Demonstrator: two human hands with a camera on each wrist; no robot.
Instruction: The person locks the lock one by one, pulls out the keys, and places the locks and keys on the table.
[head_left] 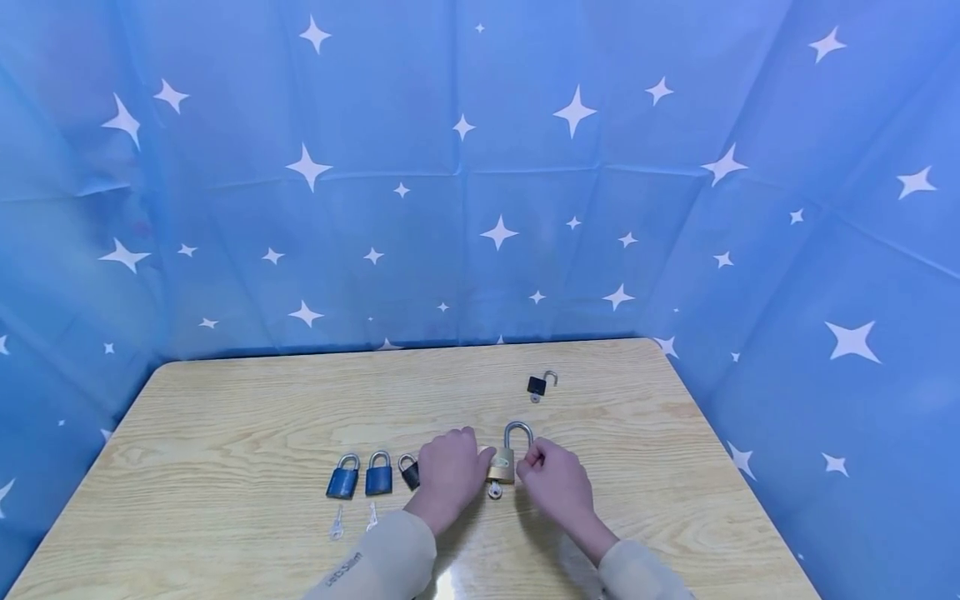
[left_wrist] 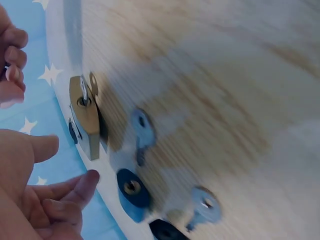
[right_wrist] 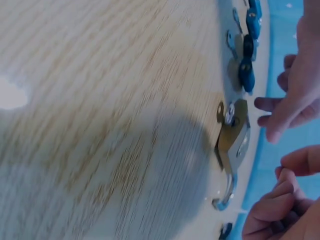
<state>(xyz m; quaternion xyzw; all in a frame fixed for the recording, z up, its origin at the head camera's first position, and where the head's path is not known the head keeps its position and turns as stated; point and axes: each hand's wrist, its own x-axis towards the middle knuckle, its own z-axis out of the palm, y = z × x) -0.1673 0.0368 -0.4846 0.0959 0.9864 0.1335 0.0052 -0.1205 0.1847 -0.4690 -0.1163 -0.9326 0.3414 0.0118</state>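
Note:
A brass padlock (head_left: 501, 467) lies between the hands, its shackle (head_left: 517, 427) raised and swung out. A key (head_left: 495, 490) sticks out of its keyhole. The left hand (head_left: 452, 472) hovers at its left side, thumb and fingers apart; a gap to the padlock shows in the left wrist view. Near the shackle's free end is the right hand (head_left: 557, 482). Its fingers (right_wrist: 270, 210) are curled with the thumb against them, and nothing shows in them. A small black padlock (head_left: 408, 472) is partly hidden behind the left hand.
Two blue padlocks (head_left: 342, 479) (head_left: 378, 475) with closed shackles lie to the left on the wooden table (head_left: 247, 417). Loose keys (head_left: 337, 523) (head_left: 372, 517) lie before them. Farther back rests an opened black padlock (head_left: 537, 385) with a key in it. A blue starry curtain (head_left: 420, 275) hangs behind.

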